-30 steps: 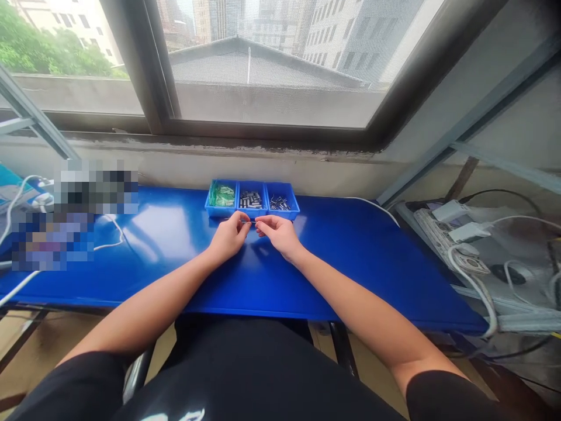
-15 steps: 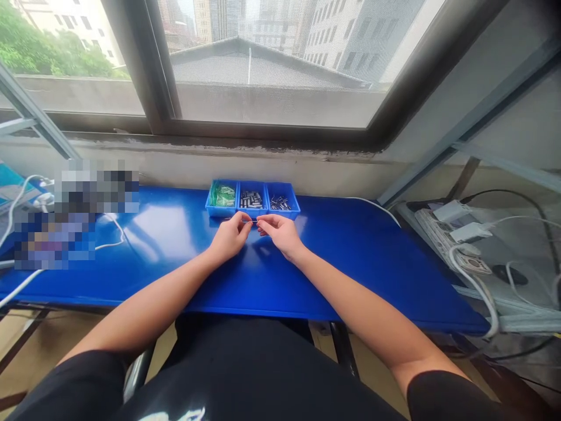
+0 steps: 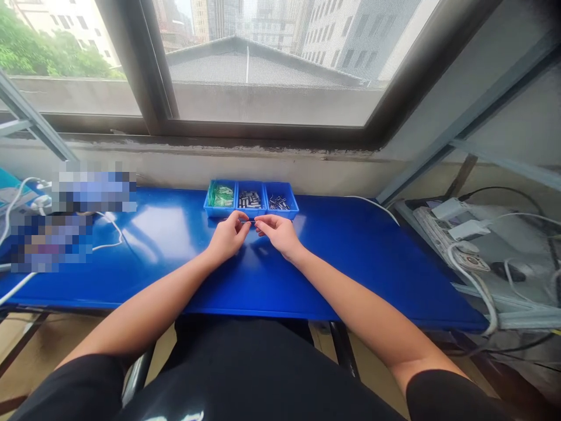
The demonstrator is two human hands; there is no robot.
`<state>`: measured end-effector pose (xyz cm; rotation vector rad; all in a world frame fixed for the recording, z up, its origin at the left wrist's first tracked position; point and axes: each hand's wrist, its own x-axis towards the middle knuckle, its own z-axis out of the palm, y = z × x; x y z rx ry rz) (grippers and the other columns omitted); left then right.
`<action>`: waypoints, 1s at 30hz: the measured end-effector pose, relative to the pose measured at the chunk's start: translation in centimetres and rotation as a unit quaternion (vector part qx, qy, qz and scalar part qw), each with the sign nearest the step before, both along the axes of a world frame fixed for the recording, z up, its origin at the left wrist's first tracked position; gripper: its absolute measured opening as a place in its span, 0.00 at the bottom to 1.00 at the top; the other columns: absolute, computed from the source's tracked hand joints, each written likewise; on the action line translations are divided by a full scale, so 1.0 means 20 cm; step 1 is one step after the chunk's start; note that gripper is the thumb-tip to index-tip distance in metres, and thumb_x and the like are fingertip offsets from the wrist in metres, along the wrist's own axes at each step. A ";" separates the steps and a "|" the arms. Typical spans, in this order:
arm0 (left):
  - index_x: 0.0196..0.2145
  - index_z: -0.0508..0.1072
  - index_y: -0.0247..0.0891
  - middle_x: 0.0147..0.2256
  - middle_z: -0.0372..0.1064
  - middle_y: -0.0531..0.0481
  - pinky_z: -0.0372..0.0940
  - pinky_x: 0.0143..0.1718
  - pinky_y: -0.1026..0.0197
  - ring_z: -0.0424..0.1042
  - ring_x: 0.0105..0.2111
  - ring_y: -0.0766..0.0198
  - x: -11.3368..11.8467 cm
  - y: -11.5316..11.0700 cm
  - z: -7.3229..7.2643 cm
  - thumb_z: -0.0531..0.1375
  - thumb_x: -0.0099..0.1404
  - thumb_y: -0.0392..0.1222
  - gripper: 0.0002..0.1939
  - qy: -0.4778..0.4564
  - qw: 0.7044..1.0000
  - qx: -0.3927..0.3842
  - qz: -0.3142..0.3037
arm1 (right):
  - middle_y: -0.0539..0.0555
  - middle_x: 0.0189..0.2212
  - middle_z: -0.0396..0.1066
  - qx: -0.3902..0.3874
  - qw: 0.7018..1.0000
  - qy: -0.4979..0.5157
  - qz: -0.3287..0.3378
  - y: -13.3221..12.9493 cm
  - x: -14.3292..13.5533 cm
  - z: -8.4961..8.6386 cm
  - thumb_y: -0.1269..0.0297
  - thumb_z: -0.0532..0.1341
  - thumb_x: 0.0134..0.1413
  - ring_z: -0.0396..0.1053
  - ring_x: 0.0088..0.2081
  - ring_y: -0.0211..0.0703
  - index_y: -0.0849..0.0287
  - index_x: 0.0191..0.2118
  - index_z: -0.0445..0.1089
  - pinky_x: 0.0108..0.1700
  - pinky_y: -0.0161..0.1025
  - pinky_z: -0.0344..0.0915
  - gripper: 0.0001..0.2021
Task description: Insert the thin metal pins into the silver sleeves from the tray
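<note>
Both my hands meet over the blue table, just in front of a row of small blue bins. My left hand (image 3: 227,237) is closed in a pinch, and my right hand (image 3: 280,234) pinches from the other side, fingertips nearly touching. A thin, dark rod-like piece (image 3: 253,221) spans the small gap between them; its ends are hidden by the fingers. Behind the hands, the left bin holds pale pieces in a green bag (image 3: 222,196). Silver and black cylindrical pieces (image 3: 249,200) lie in the middle bin, and small metal pin-like pieces (image 3: 279,203) in the right one.
The blue table (image 3: 359,263) runs below a window. White cables (image 3: 109,225) and blurred-out items lie at the left. On the right stand a metal frame (image 3: 421,158) and a power strip (image 3: 442,234) with white plugs.
The view has shifted slightly. Both hands keep nearly the same pinching pose, and the thin piece is still between them.
</note>
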<state>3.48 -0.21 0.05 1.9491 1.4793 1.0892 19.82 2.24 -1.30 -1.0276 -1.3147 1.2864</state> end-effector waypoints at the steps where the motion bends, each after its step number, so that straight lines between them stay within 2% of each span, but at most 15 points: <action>1: 0.40 0.68 0.39 0.21 0.66 0.56 0.59 0.26 0.65 0.65 0.21 0.67 0.00 0.00 0.00 0.55 0.65 0.45 0.09 0.001 1.000 0.000 0.000 | 0.54 0.29 0.75 -0.002 1.000 0.000 0.001 0.00 0.00 0.00 0.51 0.69 0.39 0.72 0.30 0.41 0.60 0.35 0.75 0.35 0.43 0.71 0.19; 4: 0.36 0.68 0.39 0.21 0.67 0.55 0.59 0.26 0.65 0.65 0.22 0.67 0.00 0.00 0.00 0.54 0.66 0.46 0.09 0.011 1.000 0.001 -0.004 | 0.54 0.29 0.75 0.003 1.000 -0.006 0.006 0.00 0.00 0.00 0.52 0.69 0.40 0.71 0.30 0.41 0.60 0.35 0.75 0.35 0.43 0.71 0.18; 8: 0.28 0.67 0.38 0.21 0.67 0.53 0.59 0.26 0.65 0.66 0.22 0.66 0.00 0.00 0.00 0.50 0.68 0.50 0.17 0.011 1.000 -0.002 -0.004 | 0.54 0.29 0.75 0.018 0.999 -0.020 0.017 -0.01 0.01 0.01 0.52 0.69 0.40 0.71 0.31 0.41 0.60 0.34 0.75 0.35 0.42 0.70 0.18; 13: 0.37 0.68 0.39 0.21 0.67 0.55 0.59 0.26 0.65 0.66 0.21 0.66 0.00 0.00 0.00 0.53 0.67 0.50 0.12 -0.002 1.000 -0.005 -0.003 | 0.54 0.29 0.75 0.004 1.000 -0.007 0.004 0.00 0.00 0.00 0.51 0.69 0.39 0.71 0.30 0.41 0.60 0.34 0.74 0.35 0.43 0.71 0.18; 16: 0.38 0.69 0.39 0.21 0.67 0.55 0.59 0.26 0.65 0.66 0.21 0.66 -0.01 0.00 0.00 0.55 0.65 0.47 0.10 0.005 1.000 -0.002 -0.008 | 0.54 0.29 0.75 -0.003 1.000 0.001 -0.003 0.00 0.00 0.00 0.51 0.69 0.39 0.71 0.30 0.41 0.60 0.34 0.74 0.35 0.43 0.70 0.19; 19: 0.34 0.69 0.39 0.21 0.67 0.54 0.60 0.26 0.65 0.66 0.22 0.66 -0.01 0.01 0.00 0.53 0.66 0.47 0.11 0.014 1.000 0.003 -0.009 | 0.54 0.29 0.75 0.006 1.000 -0.009 0.005 0.00 0.00 0.00 0.51 0.68 0.39 0.71 0.30 0.41 0.59 0.34 0.74 0.35 0.42 0.70 0.18; 23: 0.27 0.67 0.38 0.20 0.66 0.54 0.58 0.25 0.65 0.65 0.21 0.67 0.00 0.00 0.00 0.50 0.68 0.51 0.18 0.013 1.000 0.003 -0.003 | 0.54 0.30 0.75 0.027 0.998 -0.035 0.035 0.00 0.01 0.00 0.51 0.68 0.41 0.71 0.31 0.41 0.59 0.35 0.74 0.35 0.41 0.69 0.18; 30: 0.38 0.70 0.38 0.22 0.68 0.54 0.58 0.25 0.66 0.65 0.21 0.67 0.01 -0.02 0.01 0.53 0.67 0.50 0.14 -0.009 0.999 -0.004 -0.036 | 0.55 0.31 0.76 0.022 0.998 -0.033 0.041 -0.01 0.01 0.01 0.52 0.67 0.43 0.73 0.31 0.42 0.59 0.36 0.72 0.34 0.41 0.69 0.17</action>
